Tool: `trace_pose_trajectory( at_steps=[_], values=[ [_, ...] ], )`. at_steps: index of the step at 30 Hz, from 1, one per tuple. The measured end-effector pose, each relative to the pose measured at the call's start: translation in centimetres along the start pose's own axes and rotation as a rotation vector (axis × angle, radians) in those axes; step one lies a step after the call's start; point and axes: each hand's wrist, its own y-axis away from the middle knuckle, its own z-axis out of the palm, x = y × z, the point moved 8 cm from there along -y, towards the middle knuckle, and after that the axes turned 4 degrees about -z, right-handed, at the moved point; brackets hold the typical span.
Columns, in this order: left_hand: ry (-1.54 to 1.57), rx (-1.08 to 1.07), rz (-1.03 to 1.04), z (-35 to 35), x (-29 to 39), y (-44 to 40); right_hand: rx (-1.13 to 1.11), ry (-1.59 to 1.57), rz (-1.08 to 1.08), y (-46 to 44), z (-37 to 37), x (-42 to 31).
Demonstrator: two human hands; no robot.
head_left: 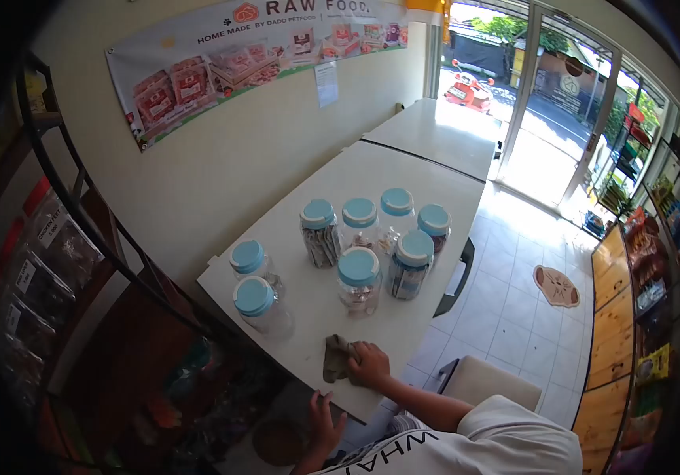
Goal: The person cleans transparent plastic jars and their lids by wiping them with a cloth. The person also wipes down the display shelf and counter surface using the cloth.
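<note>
Holding the green-grey cloth (334, 361) by its right side on the bench (435, 182), the right hand (370, 365) is nearest, and the cloth's long way points away from the left hand (325, 423), fingers spread.

Jars (358, 273) on table (316, 309), cloth (335, 361) before them, chair (490, 385) at right

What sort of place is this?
Probably a small pet food shop: the wall banner reads "RAW FOOD" and "HOME MADE BY DADO PETFOOD", packets line the right side, and there's a cat-face floor mat.
</note>
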Motion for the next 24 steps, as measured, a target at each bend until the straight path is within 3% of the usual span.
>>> trace_pose_trajectory(
  at_steps=[2,3,5,6,11,13,16,19,24],
  values=[
    [-0.002,0.315,0.044,-4.1,-0.2,-2.2,-0.049,-0.067,-0.146,-1.7,1.3,-3.0],
    [0.093,0.360,-0.142,2.5,6.3,-0.9,-0.299,-0.029,-0.110,2.5,-4.1,4.1],
    [0.069,0.679,-0.313,0.6,2.7,-6.5,-0.418,-0.079,-0.234,-0.7,-3.4,4.9],
    [0.041,0.827,-0.429,-1.1,0.8,-8.2,-0.374,-0.075,-0.253,-2.4,-3.7,5.7],
    [-0.041,1.023,-0.588,-4.3,-2.0,-14.5,-0.421,-0.106,-0.264,-5.9,-6.4,9.8],
    [0.231,1.155,-0.379,-4.6,-2.5,-16.2,-0.452,-0.148,-0.365,-6.3,-6.6,9.9],
    [0.300,1.243,-0.278,-5.3,-2.5,-17.4,-0.495,-0.183,-0.385,-6.3,-6.4,10.2],
    [0.458,1.258,-0.269,-5.5,-4.9,-18.4,-0.427,-0.203,-0.414,-6.2,-6.8,9.7],
    [0.433,1.332,-0.242,-7.7,-4.4,-19.2,-0.374,-0.150,-0.473,-5.5,-6.4,9.6]
  ],
)
